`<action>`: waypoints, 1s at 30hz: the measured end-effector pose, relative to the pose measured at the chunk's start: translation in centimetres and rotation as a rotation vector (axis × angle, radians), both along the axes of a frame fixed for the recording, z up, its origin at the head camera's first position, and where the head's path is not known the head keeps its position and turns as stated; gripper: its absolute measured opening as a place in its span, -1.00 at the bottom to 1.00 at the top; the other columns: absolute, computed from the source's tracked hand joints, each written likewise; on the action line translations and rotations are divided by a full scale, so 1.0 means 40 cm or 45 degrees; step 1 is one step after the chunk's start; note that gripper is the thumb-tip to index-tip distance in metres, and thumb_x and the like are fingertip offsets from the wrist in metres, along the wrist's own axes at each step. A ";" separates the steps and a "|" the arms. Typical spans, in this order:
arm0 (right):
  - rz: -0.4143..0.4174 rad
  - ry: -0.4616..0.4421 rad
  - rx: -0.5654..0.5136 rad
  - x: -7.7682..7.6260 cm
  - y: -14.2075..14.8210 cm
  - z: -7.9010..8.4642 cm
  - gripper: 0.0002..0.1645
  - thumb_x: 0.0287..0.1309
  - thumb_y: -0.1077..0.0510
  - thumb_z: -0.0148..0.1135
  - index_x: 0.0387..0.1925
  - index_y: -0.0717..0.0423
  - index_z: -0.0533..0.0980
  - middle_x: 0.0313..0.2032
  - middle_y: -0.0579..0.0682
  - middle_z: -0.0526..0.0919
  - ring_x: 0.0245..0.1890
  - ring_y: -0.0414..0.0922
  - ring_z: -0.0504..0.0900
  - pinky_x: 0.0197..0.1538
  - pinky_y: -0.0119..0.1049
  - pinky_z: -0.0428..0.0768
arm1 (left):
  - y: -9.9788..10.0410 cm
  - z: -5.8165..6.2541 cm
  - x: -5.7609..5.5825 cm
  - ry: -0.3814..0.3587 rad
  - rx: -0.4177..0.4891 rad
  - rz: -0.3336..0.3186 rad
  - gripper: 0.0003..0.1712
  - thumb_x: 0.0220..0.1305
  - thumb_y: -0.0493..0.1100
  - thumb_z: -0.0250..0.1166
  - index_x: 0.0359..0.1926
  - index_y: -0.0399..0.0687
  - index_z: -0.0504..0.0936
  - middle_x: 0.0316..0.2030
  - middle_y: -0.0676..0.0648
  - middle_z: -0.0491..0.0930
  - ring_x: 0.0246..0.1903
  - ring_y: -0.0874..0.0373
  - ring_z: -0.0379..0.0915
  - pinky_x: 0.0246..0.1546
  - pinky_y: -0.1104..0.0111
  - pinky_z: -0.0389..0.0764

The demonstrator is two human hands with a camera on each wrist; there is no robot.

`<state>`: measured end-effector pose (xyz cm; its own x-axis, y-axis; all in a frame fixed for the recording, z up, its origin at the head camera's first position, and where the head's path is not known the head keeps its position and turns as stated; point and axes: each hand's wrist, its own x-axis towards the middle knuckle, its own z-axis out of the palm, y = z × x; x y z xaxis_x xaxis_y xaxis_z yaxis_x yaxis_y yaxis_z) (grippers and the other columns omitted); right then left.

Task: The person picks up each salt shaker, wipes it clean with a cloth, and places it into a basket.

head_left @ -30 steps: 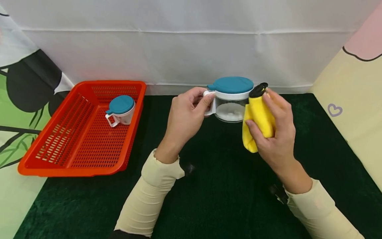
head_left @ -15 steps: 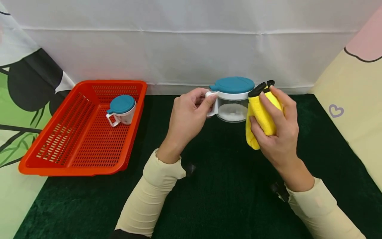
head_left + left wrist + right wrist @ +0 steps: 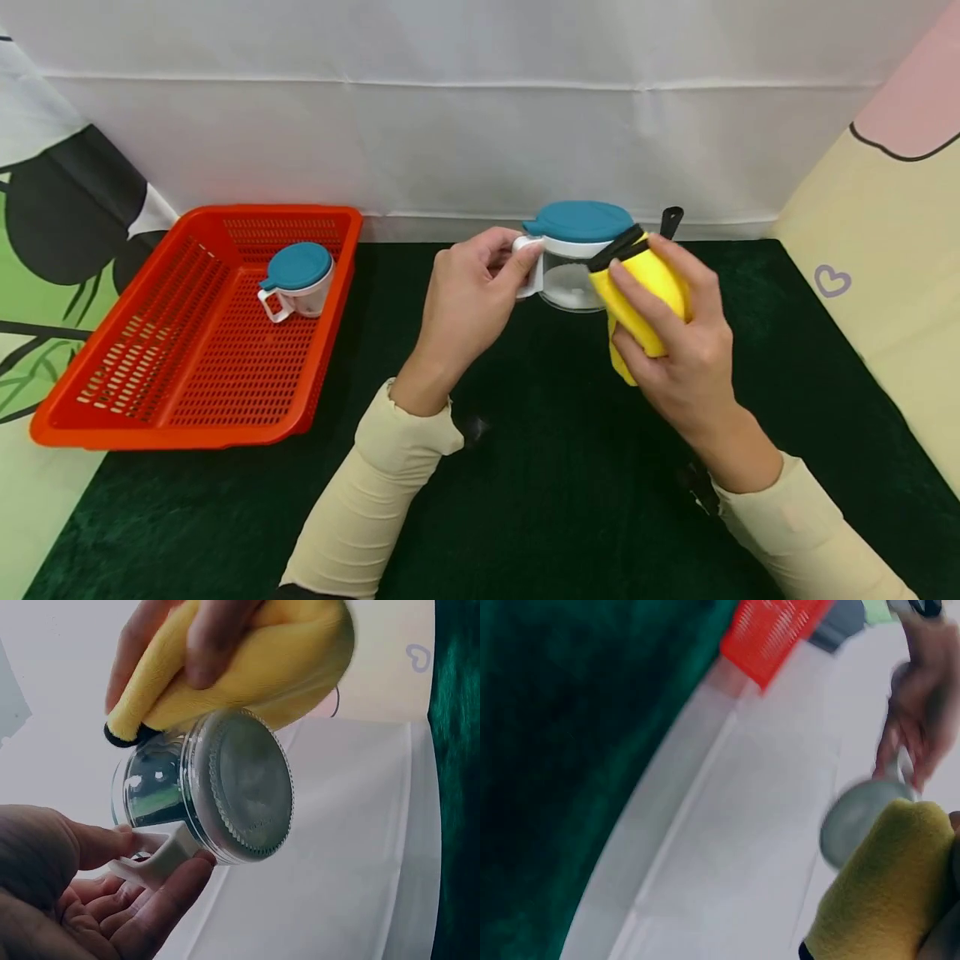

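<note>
In the head view, the lidded glass jar (image 3: pixel 572 250) is partly covered at right by the yellow cloth (image 3: pixel 662 279). In the right wrist view, the red basket (image 3: pixel 774 634) is cut off at the top and the left hand (image 3: pixel 924 701) blurred.

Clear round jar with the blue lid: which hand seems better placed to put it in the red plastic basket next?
Left, probably: the left hand pinches the white handle of the clear round jar, and the red plastic basket lies on that side. The right hand holds the folded yellow cloth.
</note>
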<state>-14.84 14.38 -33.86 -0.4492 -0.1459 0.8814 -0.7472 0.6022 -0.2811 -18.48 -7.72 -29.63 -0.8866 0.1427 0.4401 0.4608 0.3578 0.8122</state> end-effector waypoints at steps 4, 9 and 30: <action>0.003 -0.004 -0.123 -0.006 0.007 0.028 -0.52 0.12 0.19 0.34 0.12 0.08 0.67 0.33 0.21 0.42 0.21 0.26 0.44 0.24 -0.17 0.45 | 0.009 -0.002 0.004 0.001 0.009 -0.036 -0.71 0.49 -0.06 0.30 -0.02 -0.20 0.73 -0.24 0.00 0.77 -0.38 0.23 0.62 -0.30 0.36 0.69; -0.008 0.067 0.164 0.023 -0.017 0.017 -0.65 0.41 0.06 0.21 0.14 -0.03 0.67 0.31 0.26 0.43 0.16 0.32 0.47 0.25 -0.01 0.51 | 0.008 0.000 0.004 0.024 -0.018 -0.009 -0.70 0.49 -0.05 0.31 -0.02 -0.20 0.73 -0.25 0.00 0.78 -0.38 0.25 0.65 -0.28 0.39 0.70; -0.032 0.010 0.624 0.040 0.013 0.056 -0.17 -0.04 0.35 0.58 0.30 -0.16 0.56 0.38 0.24 0.38 0.12 0.34 0.48 -0.04 0.27 0.67 | 0.004 0.014 0.002 0.086 -0.106 0.082 -0.72 0.42 -0.03 0.38 -0.08 -0.16 0.78 -0.36 0.02 0.73 -0.44 0.22 0.58 -0.35 0.39 0.67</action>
